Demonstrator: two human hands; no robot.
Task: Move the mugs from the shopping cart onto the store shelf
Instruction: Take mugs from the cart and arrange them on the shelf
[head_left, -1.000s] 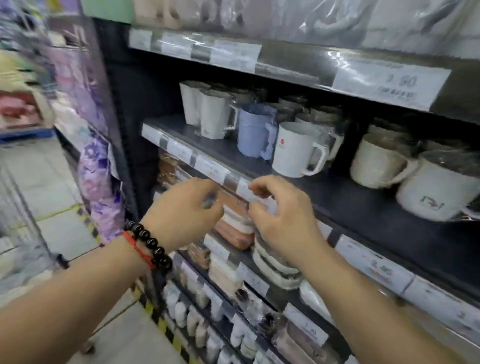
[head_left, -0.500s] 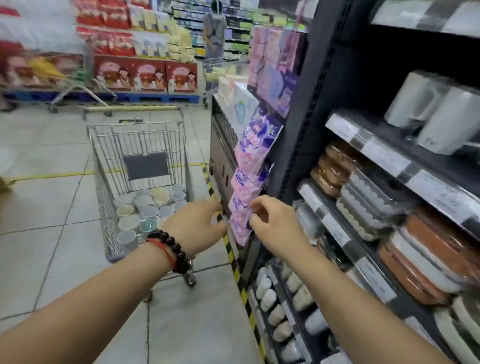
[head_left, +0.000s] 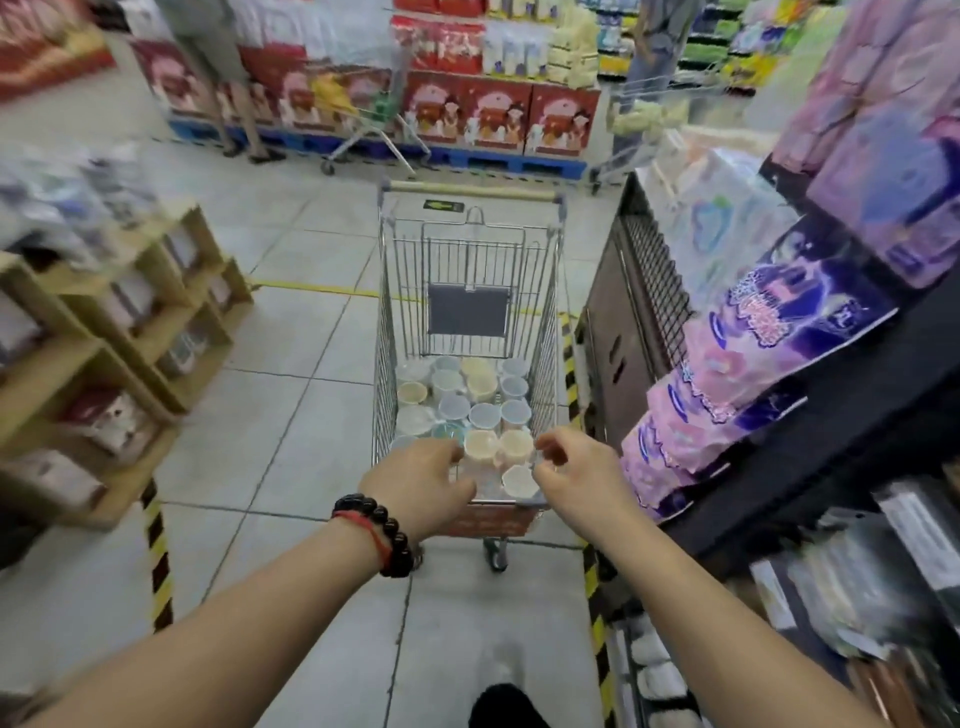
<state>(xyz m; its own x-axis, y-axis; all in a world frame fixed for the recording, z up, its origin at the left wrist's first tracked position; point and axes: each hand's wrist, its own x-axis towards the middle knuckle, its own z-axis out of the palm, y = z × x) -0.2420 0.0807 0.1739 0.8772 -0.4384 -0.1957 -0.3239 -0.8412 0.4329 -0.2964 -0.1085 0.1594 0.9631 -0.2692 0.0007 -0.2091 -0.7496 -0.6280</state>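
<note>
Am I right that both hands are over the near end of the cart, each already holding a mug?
Not quite. In the head view the left hand and right hand are over the near end of the cart, but neither holds anything yet; the mugs still sit in the basket.

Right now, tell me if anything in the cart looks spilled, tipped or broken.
Nothing stands out. The mugs stand upright and packed close together in the shopping cart; no spill or breakage shows, though the blur hides fine detail. Both hands, left hand and right hand, reach in empty.
</note>
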